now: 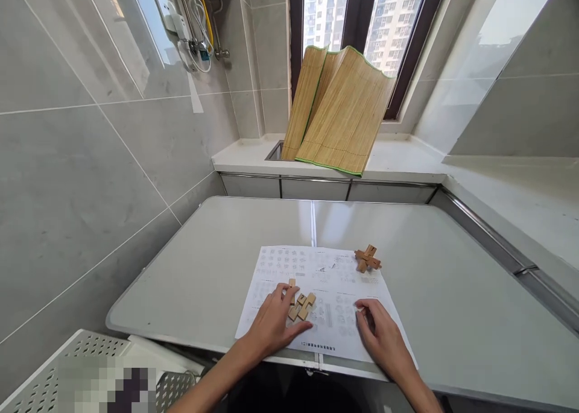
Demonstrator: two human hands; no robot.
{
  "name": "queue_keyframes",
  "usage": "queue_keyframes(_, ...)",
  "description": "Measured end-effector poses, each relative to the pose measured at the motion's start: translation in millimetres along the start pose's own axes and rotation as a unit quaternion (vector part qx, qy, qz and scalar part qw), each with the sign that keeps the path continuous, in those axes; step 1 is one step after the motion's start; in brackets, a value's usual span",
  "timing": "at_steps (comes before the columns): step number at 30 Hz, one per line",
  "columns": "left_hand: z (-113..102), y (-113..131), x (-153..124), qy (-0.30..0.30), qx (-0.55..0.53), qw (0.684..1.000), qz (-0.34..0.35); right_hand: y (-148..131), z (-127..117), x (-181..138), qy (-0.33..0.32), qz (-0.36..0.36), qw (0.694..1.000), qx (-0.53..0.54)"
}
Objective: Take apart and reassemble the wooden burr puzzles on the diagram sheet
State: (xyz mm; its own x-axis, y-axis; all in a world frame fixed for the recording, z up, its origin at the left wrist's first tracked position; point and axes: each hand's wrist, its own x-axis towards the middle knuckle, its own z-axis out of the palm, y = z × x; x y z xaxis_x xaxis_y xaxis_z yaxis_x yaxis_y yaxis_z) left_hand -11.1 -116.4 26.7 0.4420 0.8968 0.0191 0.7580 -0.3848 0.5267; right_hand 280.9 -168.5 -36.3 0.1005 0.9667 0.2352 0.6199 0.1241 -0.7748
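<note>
My left hand [274, 319] rests on a white printed sheet [344, 334], thumb and fingers spread around several light wooden puzzle pieces [304, 305]. Its fingertips touch or nearly touch an upright notched piece [292, 283], partly hidden behind them. Dark marks show on some of these pieces. To the right, my right hand [380, 331] lies on the sheet's lower right part with its fingers curled in towards the thumb, and nothing shows between them. Beyond it, at the sheet's upper right corner, sits a darker brown interlocked wooden burr puzzle [367, 258].
The sheet lies across the seam of a pale folding table [203, 262]. A white perforated basket [85, 346] stands at lower left. Behind the table, a bamboo mat [346, 111] leans on the ledge [398, 154] by the window. Cables [199, 21] hang on the left wall.
</note>
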Motion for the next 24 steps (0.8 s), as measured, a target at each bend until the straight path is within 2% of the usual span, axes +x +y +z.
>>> queue_keyframes(2, -10, -7, 0, 0.004, -0.009, 1.0, 0.01, -11, 1, -4, -0.015, 0.0, 1.0, 0.004)
queue_keyframes(5, -21, -24, 7, 0.034, 0.047, 0.995, 0.081, -28, 9, -9, -0.052, -0.011, 0.998, 0.02)
queue_keyframes(10, -33, -42, 24, 0.0, 0.164, 0.968, 0.189, -54, 36, -7, -0.077, -0.041, 0.996, 0.032)
queue_keyframes(17, -42, -52, 33, 0.001, 0.199, 0.959, 0.202, -69, 64, 1, -0.064, -0.027, 0.997, 0.023)
queue_keyframes(24, -27, -52, 48, -0.021, 0.208, 0.948, 0.242, -68, 78, 7, -0.039, -0.043, 0.998, -0.01)
